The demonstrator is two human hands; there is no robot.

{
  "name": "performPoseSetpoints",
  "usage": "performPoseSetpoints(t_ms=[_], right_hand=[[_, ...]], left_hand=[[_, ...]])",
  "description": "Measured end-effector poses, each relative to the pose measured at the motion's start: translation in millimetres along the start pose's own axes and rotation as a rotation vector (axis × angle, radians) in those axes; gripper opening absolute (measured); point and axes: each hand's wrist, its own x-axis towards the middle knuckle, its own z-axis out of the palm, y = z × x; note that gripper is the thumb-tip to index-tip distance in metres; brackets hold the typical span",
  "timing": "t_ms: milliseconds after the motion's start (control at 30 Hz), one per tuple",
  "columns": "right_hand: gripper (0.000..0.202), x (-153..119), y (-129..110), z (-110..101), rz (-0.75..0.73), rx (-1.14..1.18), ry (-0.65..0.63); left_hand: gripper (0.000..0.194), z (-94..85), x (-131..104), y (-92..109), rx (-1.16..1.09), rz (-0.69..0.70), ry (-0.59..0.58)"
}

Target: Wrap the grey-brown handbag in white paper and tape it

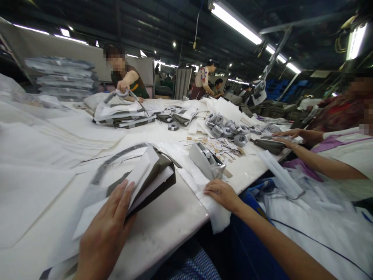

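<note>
My left hand (pixel 106 227) is closed on a dark olive handbag (pixel 167 161), which is tilted above the table with white sheets against and between its panels. The bag's handle (pixel 101 169), wrapped in greyish film, arcs out to the left. My right hand (pixel 223 194) has its fingers bent over thin white wrapping sheets (pixel 199 181) at the table's edge; the sheets' ends hang over it. Just beyond those fingers stands a grey tape dispenser (pixel 201 157), resting on the sheets. My right thumb is mostly hidden.
White sheets (pixel 35 186) cover the left side. Grey wrapped rolls (pixel 224 128) and paper scraps (pixel 224 146) lie past the dispenser. Across the table a co-worker (pixel 131 79) handles wrapped bags (pixel 122 114). Another person's hands (pixel 287 138) work at right, above a blue bin (pixel 247 241) with clear plastic.
</note>
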Motion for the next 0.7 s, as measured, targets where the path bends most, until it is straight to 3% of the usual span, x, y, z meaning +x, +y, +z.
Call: performPoseSetpoints(t_ms=[267,333,400,533,633,700], right_hand=[[0.027,22,-23,-24,0.130,0.129,0.123],[0.027,23,-39,-26,0.167,0.236,0.109],[0.028,20,-56,-25,0.155,0.355,0.015],[0.029,8,-81,-7,0.021,0.537,-0.296],[0.035,4,-87,23,-0.002,0.392,-0.189],[0.052,5,-89,47,0.023,0.199,-0.116]], left_hand=[[0.060,1.4,5,-3,0.050,0.038,0.077],[0.060,0.2,5,-4,0.049,0.024,0.077],[0.060,-1.4,4,-4,0.047,0.009,0.074],[0.060,-3.3,4,-4,0.051,-0.006,0.073],[0.060,-4.0,3,-3,0.064,-0.013,0.070],[0.060,-4.6,3,-3,0.075,-0.002,0.069]])
